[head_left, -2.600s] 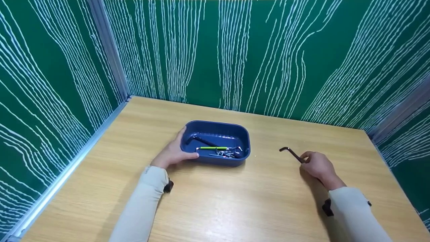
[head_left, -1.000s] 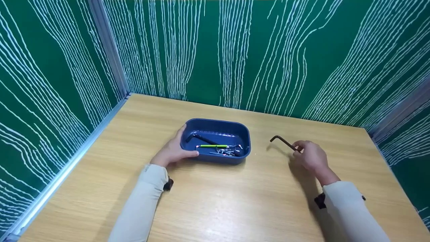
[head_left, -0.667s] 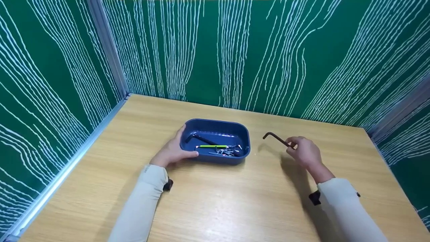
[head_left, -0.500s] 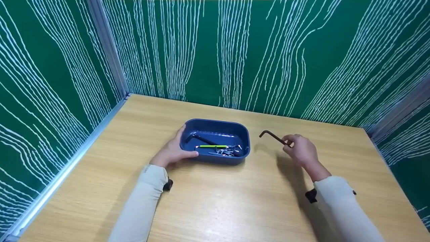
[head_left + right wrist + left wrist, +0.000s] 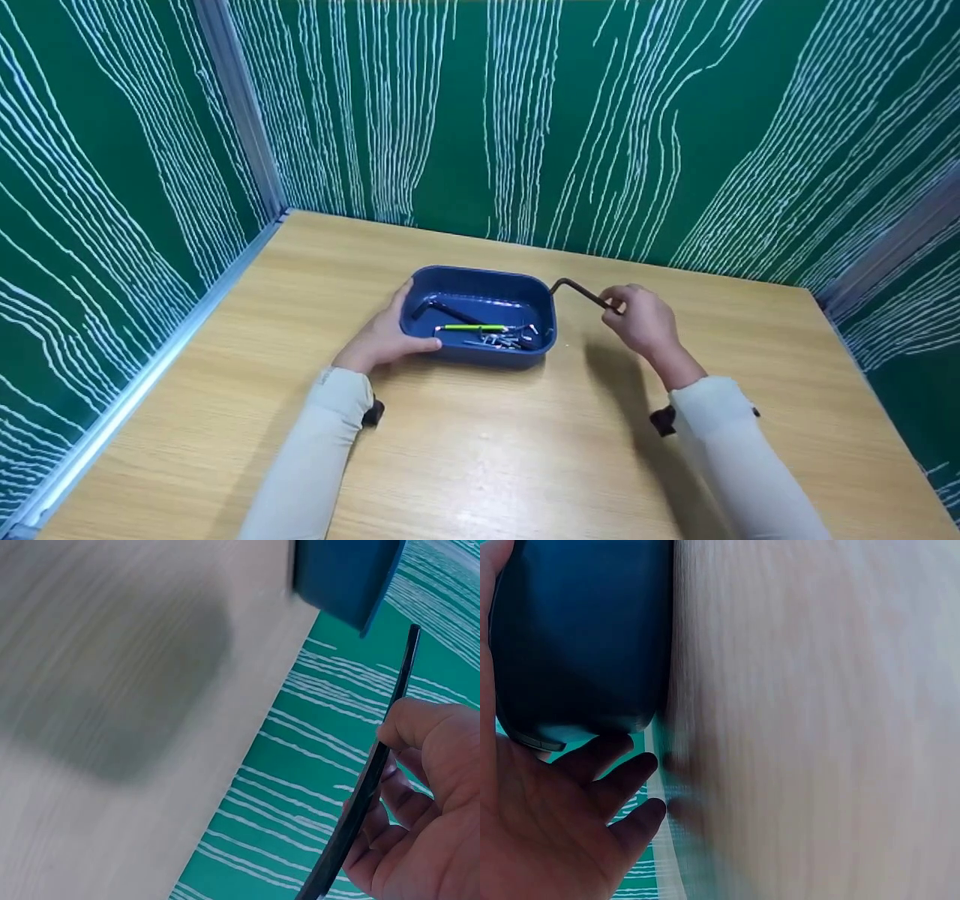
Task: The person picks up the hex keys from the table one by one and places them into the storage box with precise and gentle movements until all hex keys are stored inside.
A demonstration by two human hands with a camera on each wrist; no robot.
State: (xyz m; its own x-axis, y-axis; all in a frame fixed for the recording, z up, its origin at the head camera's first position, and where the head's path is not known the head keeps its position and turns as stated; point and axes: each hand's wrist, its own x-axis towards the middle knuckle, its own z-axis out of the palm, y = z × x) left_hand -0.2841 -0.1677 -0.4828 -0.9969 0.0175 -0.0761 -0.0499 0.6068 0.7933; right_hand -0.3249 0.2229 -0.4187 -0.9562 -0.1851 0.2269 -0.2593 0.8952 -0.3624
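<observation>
My right hand (image 5: 641,319) pinches a large black hex key (image 5: 585,291) by its long arm, just right of a dark blue plastic bin (image 5: 484,358). The key's bent end reaches the bin's right rim; whether it touches cannot be told. In the right wrist view the hex key (image 5: 367,784) lies between thumb and fingers. My left hand (image 5: 384,337) holds the bin's left end, thumb at the front rim and fingers along the left side. Inside lie a second black hex key (image 5: 456,312), a yellow-green rod (image 5: 472,327) and several small metal pieces (image 5: 504,342).
The bin stands on a light wooden table (image 5: 480,450). Green panels with white wavy lines (image 5: 465,150) enclose the table at the back and sides. A metal post (image 5: 244,112) stands at the back left corner.
My right hand has risen from the table's right side and moved left with the hex key, up to the bin's right rim. The left hand and the bin stay in place.
</observation>
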